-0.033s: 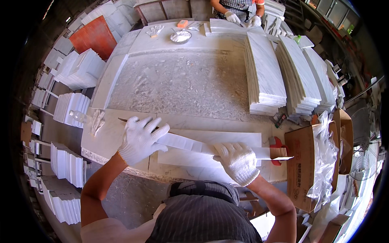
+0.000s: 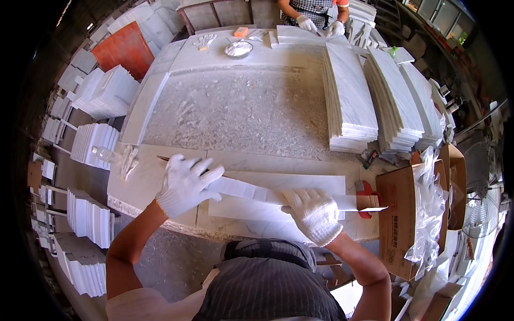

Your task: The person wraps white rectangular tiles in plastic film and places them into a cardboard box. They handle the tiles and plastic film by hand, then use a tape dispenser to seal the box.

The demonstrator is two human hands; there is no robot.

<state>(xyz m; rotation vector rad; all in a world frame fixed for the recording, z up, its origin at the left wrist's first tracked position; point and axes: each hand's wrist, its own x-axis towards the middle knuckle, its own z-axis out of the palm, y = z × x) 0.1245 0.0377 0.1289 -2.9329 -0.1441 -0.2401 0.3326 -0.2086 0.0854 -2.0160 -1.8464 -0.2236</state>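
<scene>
A: What is being held by the hands?
B: A long pale strip (image 2: 246, 189) is gripped by both. Its left part is clasped by the left hand (image 2: 187, 182), thumb on the near side and the other fingers spread along the far side; its right part is wrapped by the right hand (image 2: 313, 214), fingers bent over the upper edge. White gloves are worn on both.

A: And where is the strip placed?
B: It is held along the near edge of the tabletop (image 2: 142, 184), with its right end pointed toward the near right corner. Beneath it, a flat white slab (image 2: 251, 214) is laid, parallel to that edge or nearly so.

A: What is seen about the right end?
B: A red object (image 2: 365, 189) is partly hidden by it; what it is cannot be told. Just beyond, a cardboard box (image 2: 397, 214) is draped with clear plastic (image 2: 428, 208).

A: And farther off?
B: Slabs are piled in a tall stack (image 2: 350, 88) toward the right edge. A bowl (image 2: 239, 49) of white material is set near the far edge, beside an orange block (image 2: 241, 32). By the left edge, a crumpled glove (image 2: 129, 162) is left lying.
</scene>
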